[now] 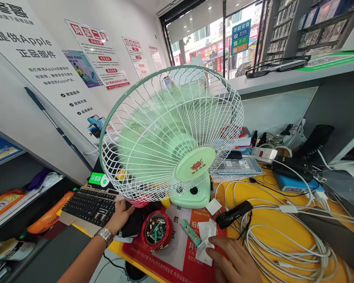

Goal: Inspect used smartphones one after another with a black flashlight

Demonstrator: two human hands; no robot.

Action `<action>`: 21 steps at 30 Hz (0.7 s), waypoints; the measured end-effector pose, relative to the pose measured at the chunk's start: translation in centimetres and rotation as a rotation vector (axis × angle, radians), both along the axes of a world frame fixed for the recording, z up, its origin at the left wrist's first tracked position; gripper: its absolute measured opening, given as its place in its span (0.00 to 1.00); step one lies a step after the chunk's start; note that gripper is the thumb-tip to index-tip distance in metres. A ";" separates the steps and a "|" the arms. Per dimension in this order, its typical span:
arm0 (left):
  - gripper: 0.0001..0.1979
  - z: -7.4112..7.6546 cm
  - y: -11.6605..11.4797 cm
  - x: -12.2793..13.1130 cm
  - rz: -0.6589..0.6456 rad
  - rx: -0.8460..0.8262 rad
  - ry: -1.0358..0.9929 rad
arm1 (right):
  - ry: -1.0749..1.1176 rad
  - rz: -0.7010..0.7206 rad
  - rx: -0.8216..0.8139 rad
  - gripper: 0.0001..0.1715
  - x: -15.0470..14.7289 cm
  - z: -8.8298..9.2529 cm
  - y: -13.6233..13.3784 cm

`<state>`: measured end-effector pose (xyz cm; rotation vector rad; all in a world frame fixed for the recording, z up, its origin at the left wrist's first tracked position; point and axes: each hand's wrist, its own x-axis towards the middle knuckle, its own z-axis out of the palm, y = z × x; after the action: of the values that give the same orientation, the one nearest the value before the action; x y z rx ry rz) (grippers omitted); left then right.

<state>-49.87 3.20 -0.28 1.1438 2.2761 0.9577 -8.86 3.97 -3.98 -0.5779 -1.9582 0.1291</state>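
My left hand [120,218], with a metal watch [105,236] on its wrist, is at the right end of a black keyboard [88,207], over a dark object. Its thumb stands apart from the fingers, and I see nothing held. My right hand [234,259] lies with spread fingers by a crumpled white tissue [207,240], its fingertips touching the tissue's edge. Left of the tissue is a green patterned cigarette pack [190,232]. A red ashtray [167,244] full of cigarette butts stands between the hands. Behind them a pale green table fan [196,165] stands with blurred blades.
A black flashlight [234,214] lies right of the tissue. Coiled white cables [286,239] spread over the yellow desk's right side. A red printed mat [153,261] lies under the ashtray. Sunglasses [277,66] rest on the raised counter [283,80].
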 end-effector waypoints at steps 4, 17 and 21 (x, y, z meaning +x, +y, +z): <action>0.14 -1.7 -0.1 -0.4 -0.024 0.051 0.244 | 0.007 -0.027 -0.004 0.20 -0.1 0.5 0.0; 0.16 -3.5 -0.7 -0.9 -0.036 0.020 0.558 | 0.015 0.001 -0.037 0.19 0.2 -0.3 -0.4; 0.16 -3.6 -1.2 -0.6 -0.052 0.001 0.564 | 0.012 -0.002 -0.040 0.19 0.1 -0.4 -0.3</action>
<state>-50.43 2.02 -3.91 1.6260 2.6476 0.6720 -8.76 3.69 -4.39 -0.6035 -1.9469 0.1710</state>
